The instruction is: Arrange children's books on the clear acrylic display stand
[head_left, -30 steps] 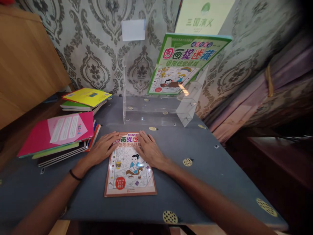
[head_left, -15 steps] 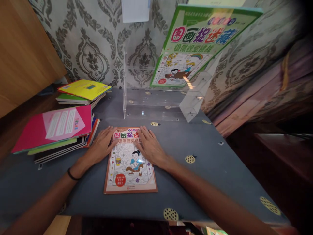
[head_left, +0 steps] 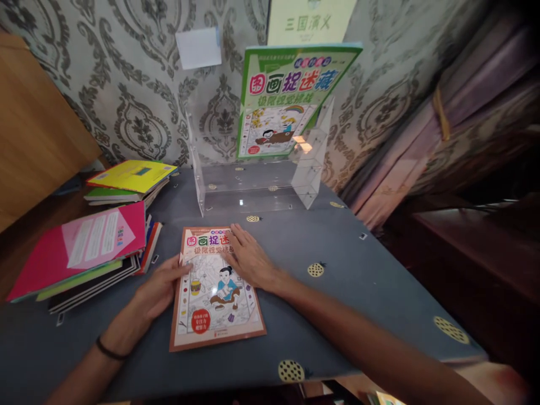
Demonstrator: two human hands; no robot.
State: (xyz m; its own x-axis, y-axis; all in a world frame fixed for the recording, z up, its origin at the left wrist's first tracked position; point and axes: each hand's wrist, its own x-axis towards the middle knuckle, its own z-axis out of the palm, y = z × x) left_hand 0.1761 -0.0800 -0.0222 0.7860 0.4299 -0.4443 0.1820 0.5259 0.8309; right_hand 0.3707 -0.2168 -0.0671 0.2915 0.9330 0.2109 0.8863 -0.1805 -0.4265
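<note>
A picture book point(head_left: 217, 323) with a brown-edged cover lies face up on the dark blue tablecloth, turned slightly. My left hand point(head_left: 159, 287) has its left edge, thumb on the cover and the other fingers hidden at or under the edge. Across the upper right corner of the cover rests my right hand point(head_left: 252, 257), flat, fingers stretched out and covering part of the title. Beyond them stands a clear acrylic book rack point(head_left: 248, 199). A green picture book point(head_left: 289, 101) with a similar cover leans upright in it.
At the left are two book stacks, one topped by a pink book point(head_left: 50, 247), the other by a yellow book point(head_left: 135, 174). Behind the green book a pale yellow book point(head_left: 312, 22) rises. A patterned wall backs the table; a curtain point(head_left: 405, 135) hangs at the right.
My left hand has slid down from the upper left corner to the book's left edge and closed there. The book has turned slightly. My right hand stays on it. The camera view has shifted.
</note>
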